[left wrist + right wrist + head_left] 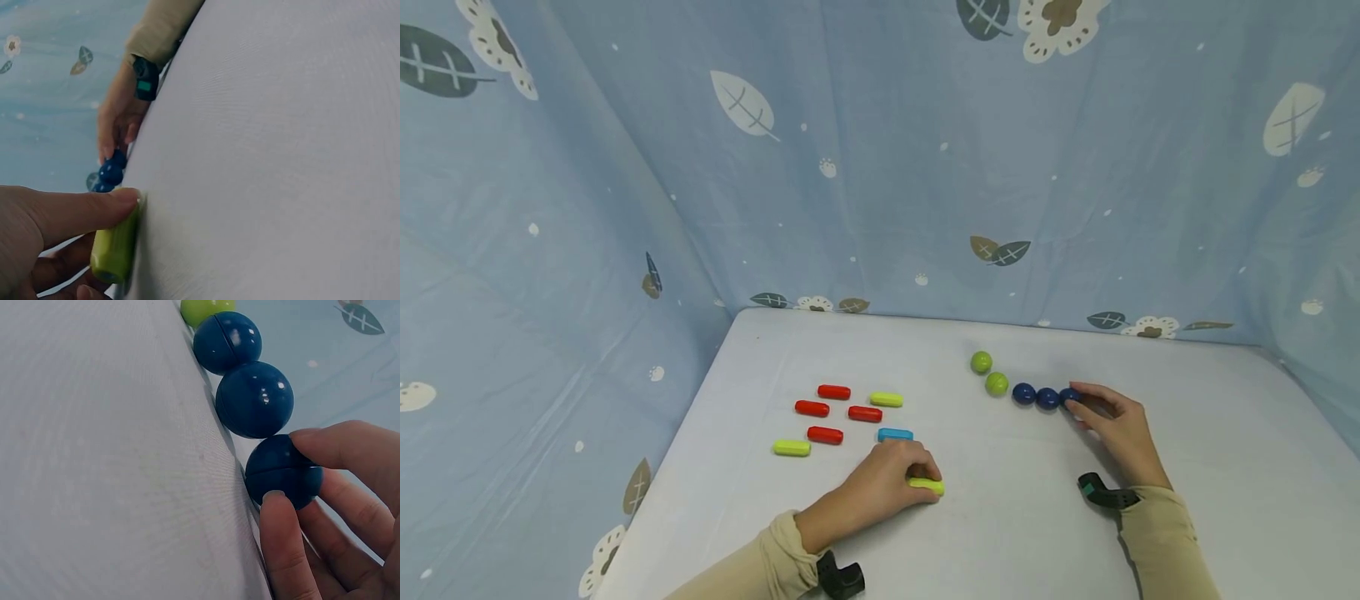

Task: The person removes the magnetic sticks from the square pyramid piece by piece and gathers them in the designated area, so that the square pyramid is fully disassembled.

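My left hand pinches a yellow-green faceted stick between thumb and fingers, low at the table. In the left wrist view the thumb presses along the side of that stick. A blue stick lies just beyond this hand. Over on the right, my right hand pinches a dark blue ball, the rightmost in a row. Two more dark blue balls sit to its left. Two green balls stand at the row's left end.
Several red sticks lie at the left of the white table, with yellow-green sticks among them. A blue patterned cloth hangs behind and at the sides. Each wrist wears a black band.
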Motion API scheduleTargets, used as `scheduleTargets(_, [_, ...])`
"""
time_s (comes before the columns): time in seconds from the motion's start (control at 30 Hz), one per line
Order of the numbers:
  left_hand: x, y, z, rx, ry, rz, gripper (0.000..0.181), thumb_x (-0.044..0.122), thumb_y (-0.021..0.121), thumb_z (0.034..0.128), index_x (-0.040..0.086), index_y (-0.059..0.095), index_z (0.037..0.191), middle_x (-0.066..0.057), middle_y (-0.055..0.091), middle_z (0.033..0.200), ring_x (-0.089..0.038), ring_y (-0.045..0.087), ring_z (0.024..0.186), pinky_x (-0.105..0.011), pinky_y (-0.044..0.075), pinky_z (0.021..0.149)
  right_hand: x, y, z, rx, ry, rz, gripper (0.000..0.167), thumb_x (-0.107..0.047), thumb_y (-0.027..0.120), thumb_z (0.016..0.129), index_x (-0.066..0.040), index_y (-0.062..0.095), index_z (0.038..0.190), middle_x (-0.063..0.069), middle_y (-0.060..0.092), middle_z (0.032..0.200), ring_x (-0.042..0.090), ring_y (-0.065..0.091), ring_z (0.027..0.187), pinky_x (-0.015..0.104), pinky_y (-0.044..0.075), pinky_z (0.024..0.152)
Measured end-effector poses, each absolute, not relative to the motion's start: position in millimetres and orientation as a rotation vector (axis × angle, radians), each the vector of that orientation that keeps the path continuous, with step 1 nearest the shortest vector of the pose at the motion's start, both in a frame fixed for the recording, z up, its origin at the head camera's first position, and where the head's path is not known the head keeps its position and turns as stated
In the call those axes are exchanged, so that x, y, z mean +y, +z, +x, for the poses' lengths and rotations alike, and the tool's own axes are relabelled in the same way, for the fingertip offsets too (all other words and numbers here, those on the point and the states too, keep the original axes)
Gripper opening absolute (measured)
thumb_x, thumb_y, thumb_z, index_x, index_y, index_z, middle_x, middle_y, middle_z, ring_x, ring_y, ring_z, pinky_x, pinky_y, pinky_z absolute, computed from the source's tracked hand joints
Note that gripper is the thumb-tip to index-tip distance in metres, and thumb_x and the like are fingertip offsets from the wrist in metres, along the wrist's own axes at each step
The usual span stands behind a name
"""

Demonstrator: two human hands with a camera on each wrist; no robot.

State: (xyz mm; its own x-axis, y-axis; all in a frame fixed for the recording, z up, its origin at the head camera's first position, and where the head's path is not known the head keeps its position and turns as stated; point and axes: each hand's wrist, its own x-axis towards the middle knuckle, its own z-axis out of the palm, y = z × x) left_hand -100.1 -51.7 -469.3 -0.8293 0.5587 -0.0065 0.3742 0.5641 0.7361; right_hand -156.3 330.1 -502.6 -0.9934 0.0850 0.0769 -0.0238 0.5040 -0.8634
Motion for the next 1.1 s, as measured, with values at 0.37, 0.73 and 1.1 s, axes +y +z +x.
scheduleTargets(0.37, [-86.8, -456.8, -101.2, 2.778, 0.897, 0.745, 0.014, 0.021, 0.088, 0.0831, 0.026, 0.079, 0.093, 0.018, 0.068, 0.088, -0.002, 0.059, 0.085, -0.021, 0.052, 0.078, 326.6, -501.3, -154.6, -2.675, 1.422, -0.042, 0.052, -0.034, 0.073, 0.097, -0.005, 0.063, 0.139, 0.016, 0.060, 0.143, -0.018, 0.053, 0.109, 0.014, 0.057, 0.077])
scheduleTargets(0.73, [-108.5, -459.2, -107.0, 2.844, 0.870, 0.695, 0.015, 0.019, 0.088, 0.0820, 0.022, 0.080, 0.095, 0.010, 0.072, 0.097, -0.007, 0.060, 0.090, -0.024, 0.054, 0.080, 332.0, -503.7, -155.0, -2.682, 1.365, -0.034, 0.052, -0.037, 0.075, 0.096, -0.008, 0.065, 0.138, 0.011, 0.063, 0.141, -0.020, 0.049, 0.112, 0.005, 0.048, 0.084])
scheduleTargets(1.1, [-107.6, -461.4, -107.1, 2.841, 0.870, 0.657, 0.015, 0.020, 0.088, 0.0828, 0.023, 0.079, 0.095, 0.011, 0.072, 0.097, -0.007, 0.060, 0.090, -0.025, 0.055, 0.080, 330.4, -503.9, -156.5, -2.683, 1.388, -0.071, 0.052, -0.037, 0.076, 0.095, -0.010, 0.065, 0.138, 0.007, 0.064, 0.139, -0.019, 0.049, 0.111, 0.004, 0.046, 0.085])
